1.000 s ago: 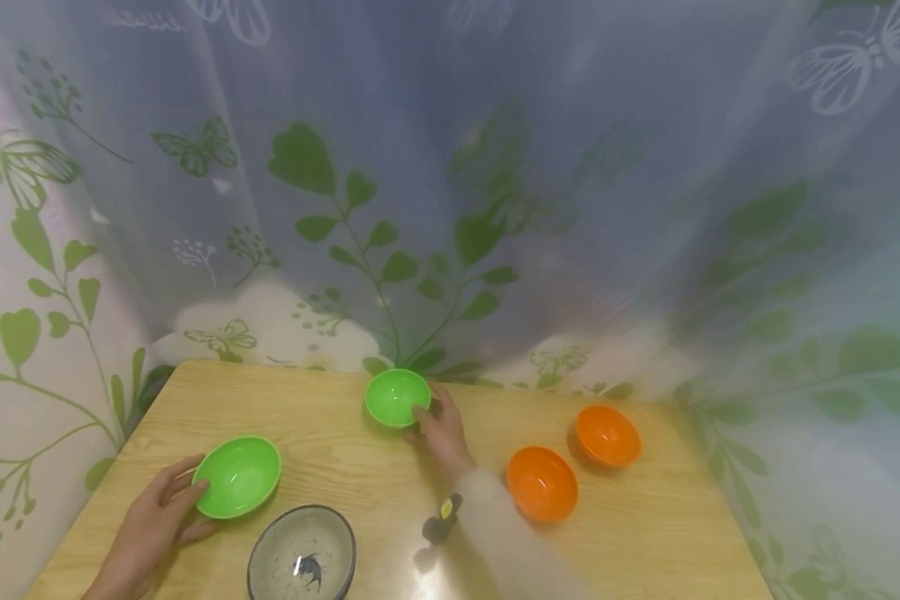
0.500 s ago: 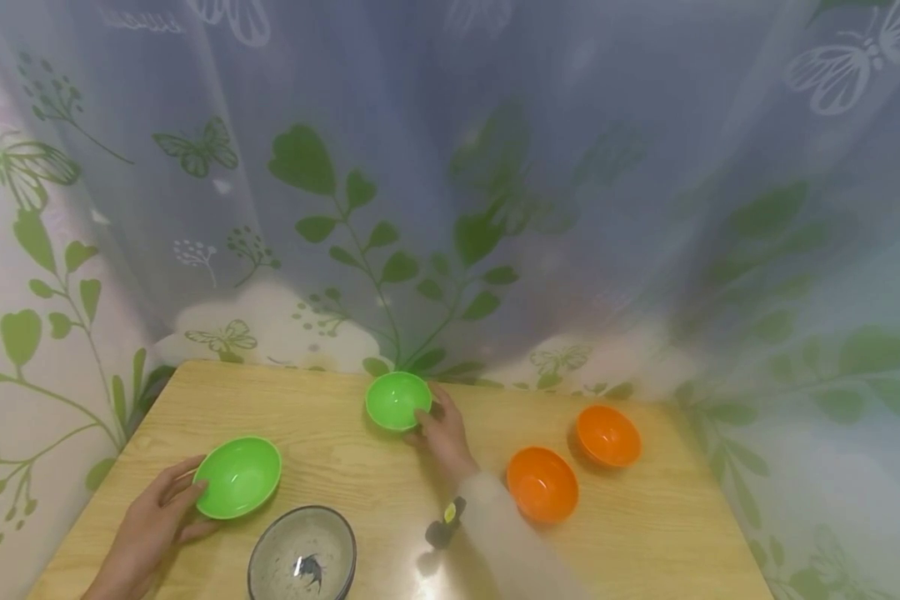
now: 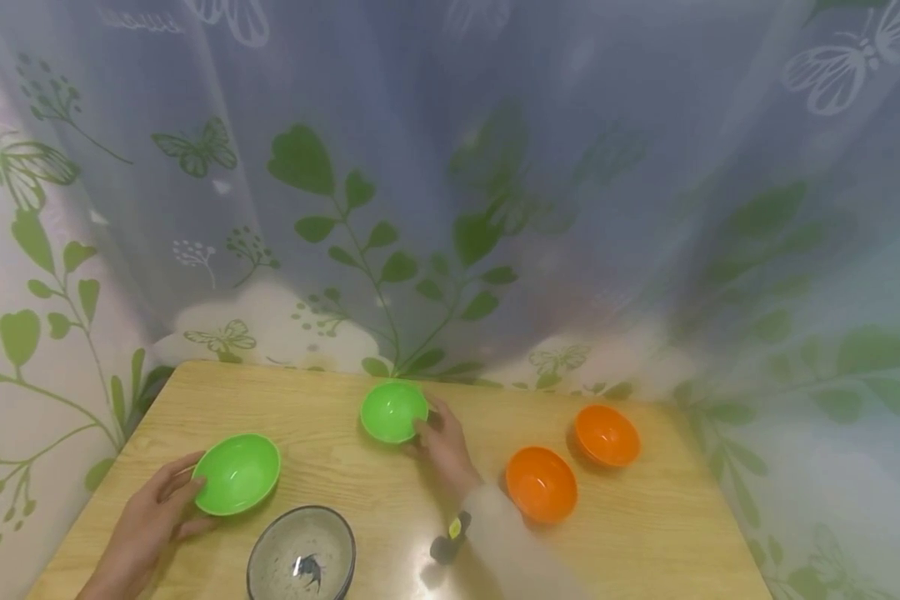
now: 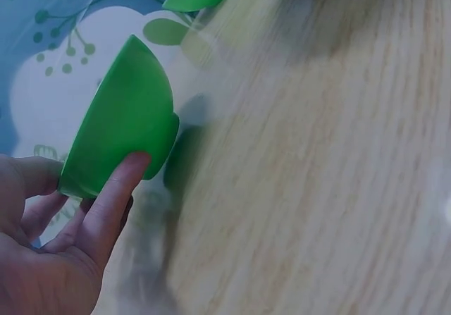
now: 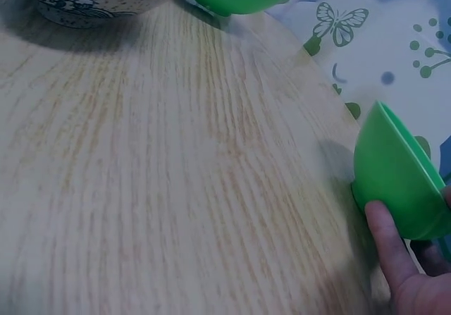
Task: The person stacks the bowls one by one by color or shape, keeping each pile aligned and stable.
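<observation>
At the table's left, my left hand (image 3: 148, 518) grips a green bowl (image 3: 237, 475) by its near-left side, thumb over the rim. In the left wrist view this green bowl (image 4: 130, 118) is tilted, with a fingertip against its outer wall near the base. Farther back, my right hand (image 3: 447, 446) pinches the rim of a second green bowl (image 3: 392, 412) from the right. The right wrist view has that green bowl (image 5: 394, 174) tilted too, one finger under its side. Between the hands, nearer me, stands a grey speckled bowl (image 3: 300, 546) with a dark rim and a blue drawing inside.
Two orange bowls, one nearer (image 3: 542, 485) and one farther (image 3: 607, 436), stand to the right of my right forearm. A patterned curtain (image 3: 420, 208) hangs along the back edge of the wooden table (image 3: 660, 533).
My right hand and its green bowl have come slightly toward me, away from the table's back edge. The left hand with its bowl has hardly moved.
</observation>
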`<control>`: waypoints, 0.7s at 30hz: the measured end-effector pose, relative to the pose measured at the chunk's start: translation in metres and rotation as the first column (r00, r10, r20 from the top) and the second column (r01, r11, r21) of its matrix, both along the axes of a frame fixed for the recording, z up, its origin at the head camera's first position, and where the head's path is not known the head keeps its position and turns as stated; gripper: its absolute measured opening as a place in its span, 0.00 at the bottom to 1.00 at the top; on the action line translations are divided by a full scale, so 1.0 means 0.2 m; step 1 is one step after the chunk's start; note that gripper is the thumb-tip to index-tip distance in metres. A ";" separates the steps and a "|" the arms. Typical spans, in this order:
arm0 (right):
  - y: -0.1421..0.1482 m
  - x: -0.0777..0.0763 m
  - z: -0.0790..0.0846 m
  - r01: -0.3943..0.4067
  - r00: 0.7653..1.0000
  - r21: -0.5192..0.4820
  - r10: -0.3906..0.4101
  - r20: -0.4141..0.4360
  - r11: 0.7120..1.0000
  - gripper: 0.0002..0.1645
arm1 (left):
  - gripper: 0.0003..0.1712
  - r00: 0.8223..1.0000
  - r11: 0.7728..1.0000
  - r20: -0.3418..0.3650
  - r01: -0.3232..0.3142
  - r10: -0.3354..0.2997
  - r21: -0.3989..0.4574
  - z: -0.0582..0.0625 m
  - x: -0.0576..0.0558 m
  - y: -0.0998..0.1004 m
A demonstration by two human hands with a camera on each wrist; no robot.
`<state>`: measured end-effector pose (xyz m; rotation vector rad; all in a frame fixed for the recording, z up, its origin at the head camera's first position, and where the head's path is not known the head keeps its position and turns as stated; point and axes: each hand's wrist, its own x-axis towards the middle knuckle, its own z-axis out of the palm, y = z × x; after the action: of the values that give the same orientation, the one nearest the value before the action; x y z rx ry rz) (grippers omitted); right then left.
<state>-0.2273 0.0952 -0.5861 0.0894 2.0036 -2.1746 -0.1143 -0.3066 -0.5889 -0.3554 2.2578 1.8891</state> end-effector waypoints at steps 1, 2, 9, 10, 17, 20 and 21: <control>0.00 0.01 0.00 -0.005 1.000 0.006 0.005 -0.004 1.000 0.42 | 0.39 1.000 1.000 -0.003 0.003 -0.003 -0.003 0.00 0.00 0.00; 0.00 0.01 0.00 -0.010 1.000 0.014 0.010 -0.005 1.000 0.42 | 0.39 1.000 1.000 -0.008 0.006 -0.006 -0.006 0.01 -0.01 0.00; 0.01 0.06 0.00 -0.023 1.000 0.012 0.022 0.016 1.000 0.42 | 0.39 0.997 0.996 -0.072 0.018 -0.024 -0.087 0.06 -0.06 0.03; 0.01 0.06 -0.01 -0.024 1.000 0.004 0.024 0.018 1.000 0.42 | 0.38 0.996 0.996 -0.080 0.019 -0.027 -0.093 0.07 -0.07 0.03; 0.01 0.09 -0.01 -0.054 0.999 -0.005 0.054 0.003 0.999 0.40 | 0.40 0.994 0.992 -0.064 0.081 -0.087 -0.095 0.15 -0.14 0.09; 0.01 0.10 -0.01 -0.071 0.997 0.008 0.071 -0.005 0.997 0.39 | 0.40 0.991 0.990 -0.060 0.111 -0.116 -0.092 0.18 -0.18 0.12; 0.01 0.11 -0.01 -0.076 0.997 0.014 0.076 -0.009 0.997 0.39 | 0.40 0.990 0.989 -0.062 0.118 -0.124 -0.090 0.18 -0.19 0.13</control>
<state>-0.2060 0.0979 -0.5887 0.0044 1.9940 -2.1191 -0.1514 -0.2808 -0.5520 -0.1637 2.3512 1.7738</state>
